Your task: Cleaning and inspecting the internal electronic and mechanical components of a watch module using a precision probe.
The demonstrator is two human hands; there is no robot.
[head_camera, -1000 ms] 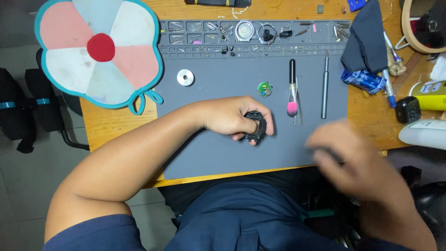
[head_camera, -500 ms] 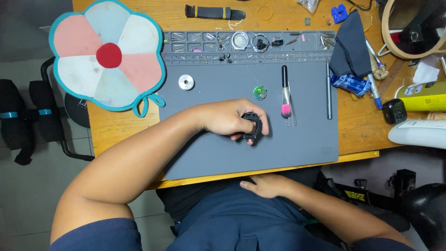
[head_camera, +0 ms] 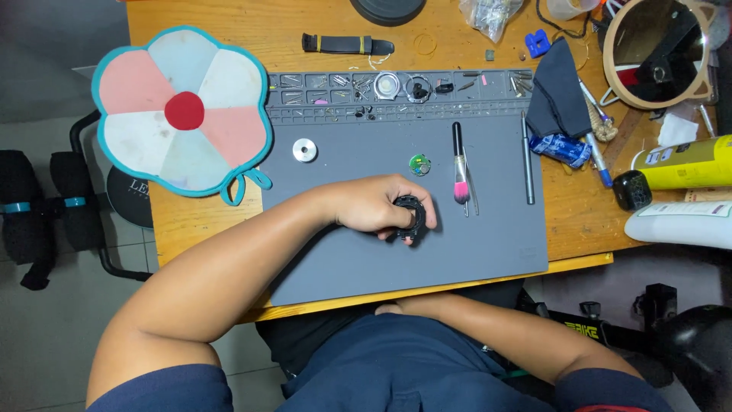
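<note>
Head view: a black ring-shaped watch case is gripped by the left hand, fingers curled tight round it, pressed down on the grey work mat approx. mid-mat. The right hand is kept low at the lap, just below the desk edge; mostly hidden, so its grip can't be told, and nothing is seen in it.

Progress, as judged: the watch is already stripped. A small green round part is laid on the mat just above the case, and a metal disc further left. Small bits are sorted in the tray strip at the mat's top edge, incl. two round metal parts. A strap piece lies apart on the desk. A pink-tipped brush and a metal rod tool are parked to the right, untouched. Reassembly isn't shown done.
</note>
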